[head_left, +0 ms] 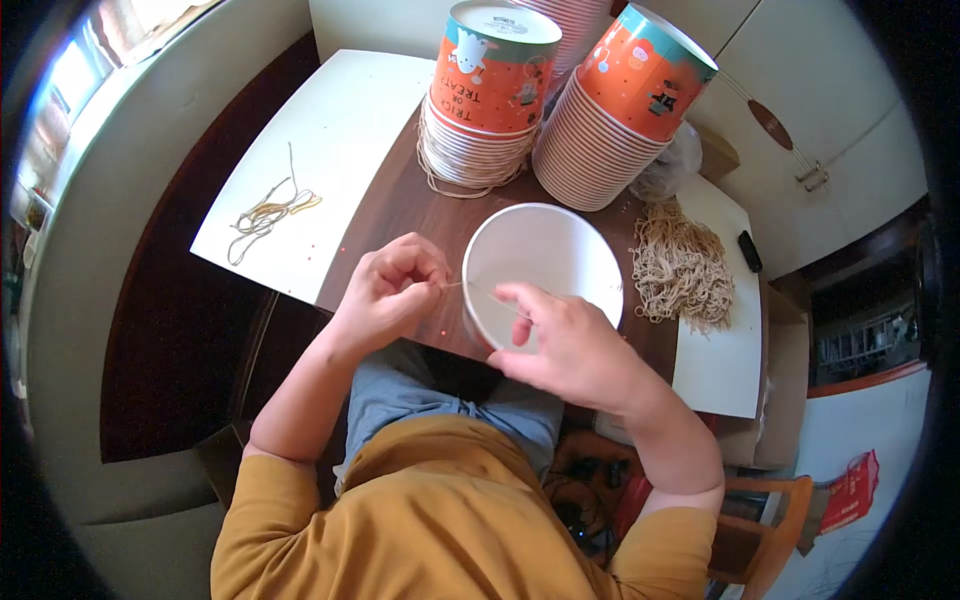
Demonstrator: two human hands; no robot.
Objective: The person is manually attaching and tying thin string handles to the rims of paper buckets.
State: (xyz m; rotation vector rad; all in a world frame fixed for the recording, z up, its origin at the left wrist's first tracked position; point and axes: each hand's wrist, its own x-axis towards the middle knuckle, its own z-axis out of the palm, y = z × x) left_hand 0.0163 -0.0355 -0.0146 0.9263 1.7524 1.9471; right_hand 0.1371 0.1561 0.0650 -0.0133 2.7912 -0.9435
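Pinching pale string (pixel 455 284) in left hand (pixel 395 288), seemingly for tautness; curling right hand (pixel 565 338) above white bucket (pixel 545 240), with unclear grip.

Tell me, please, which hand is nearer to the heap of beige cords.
Right. The right hand, at the white bucket's near rim, is left of the heap of beige cords; the left hand is farther away, beyond the bucket's left side.

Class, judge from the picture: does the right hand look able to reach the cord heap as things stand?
Probably yes: the cord heap lies uncovered, right of the right hand, and only the open bucket stands near the path.
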